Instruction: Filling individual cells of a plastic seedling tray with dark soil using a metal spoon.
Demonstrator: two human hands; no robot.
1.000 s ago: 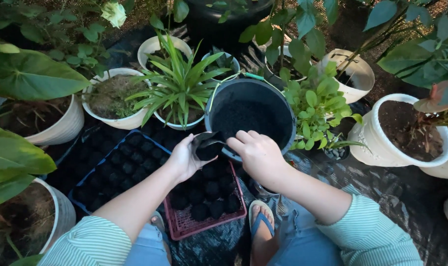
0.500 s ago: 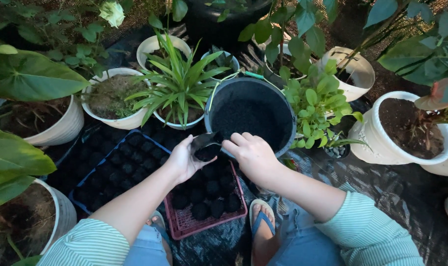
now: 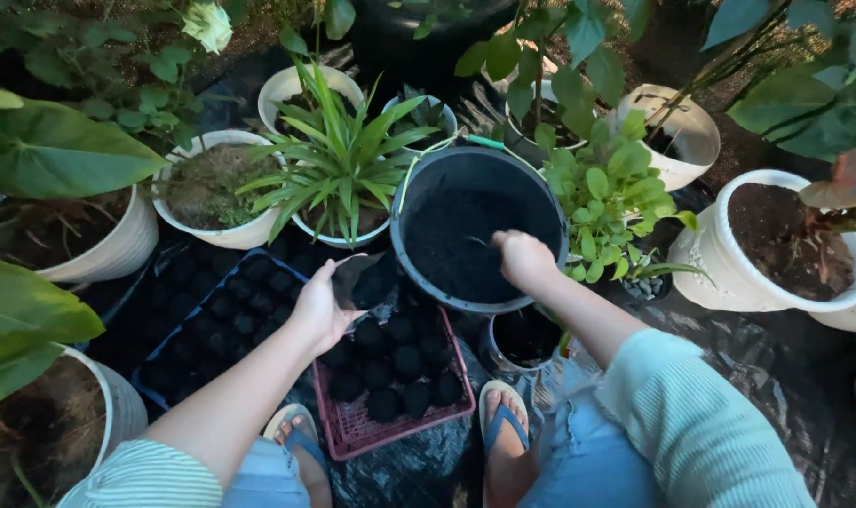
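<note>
The left hand [image 3: 323,306] grips one small, floppy black grow bag [image 3: 370,282] above the red tray [image 3: 390,428]. The right hand [image 3: 522,259] closes on soil inside one black bucket [image 3: 419,169].

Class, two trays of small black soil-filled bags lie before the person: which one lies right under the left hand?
The red-pink mesh tray under the left hand; the other, a blue tray, lies further left.
</note>
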